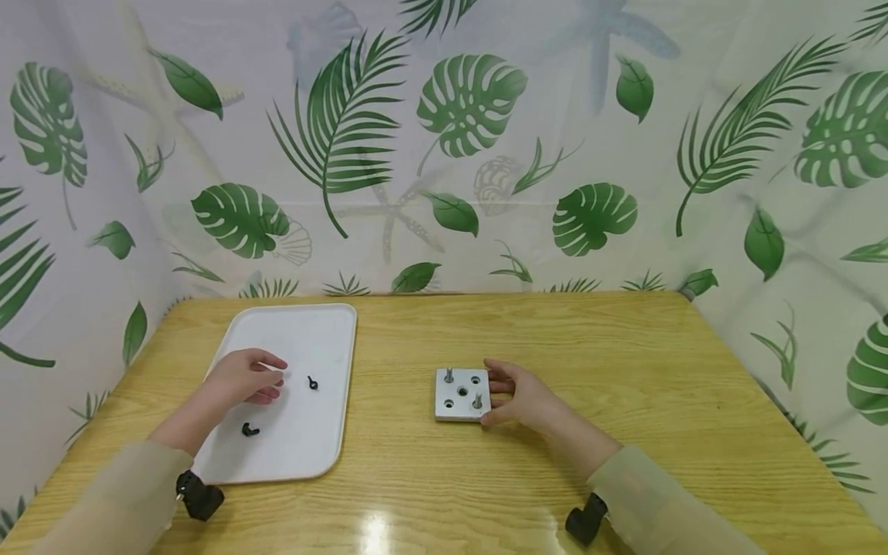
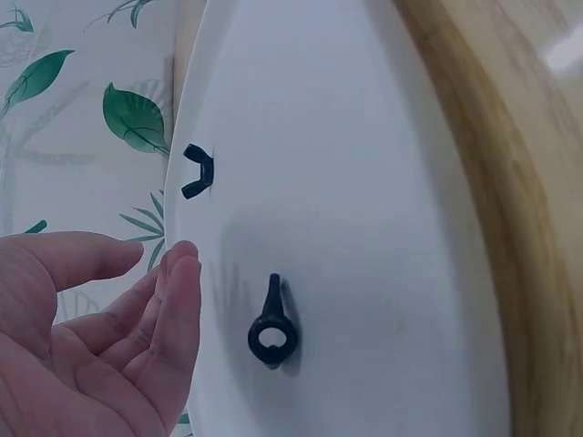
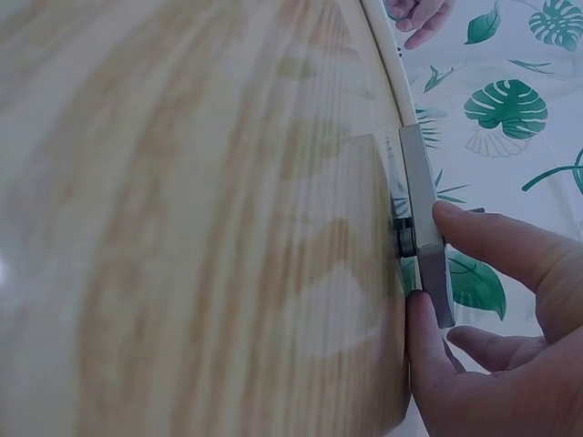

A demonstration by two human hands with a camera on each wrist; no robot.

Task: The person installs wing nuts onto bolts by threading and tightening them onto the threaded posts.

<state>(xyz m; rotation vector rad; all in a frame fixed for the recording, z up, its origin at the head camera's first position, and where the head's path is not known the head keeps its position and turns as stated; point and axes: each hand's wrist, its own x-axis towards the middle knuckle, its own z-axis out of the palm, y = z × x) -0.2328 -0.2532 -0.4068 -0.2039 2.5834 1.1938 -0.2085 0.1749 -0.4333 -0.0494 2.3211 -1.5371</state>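
By a leaf-printed cloth (image 1: 527,46), the worktop (image 1: 590,331) is bordered at the far, left and right sides. On its left part, a white tray (image 1: 329,331) is placed. Above the tray, the left hand (image 1: 246,378) is held loosely, a gap being left between thumb and fingertips. By the right hand (image 1: 529,397), the plate (image 1: 447,391) is gripped at its right edge, right of the tray. Two upright bolts (image 1: 478,401) are carried by the plate. On the tray, two black wing nuts (image 1: 313,383) are seen.
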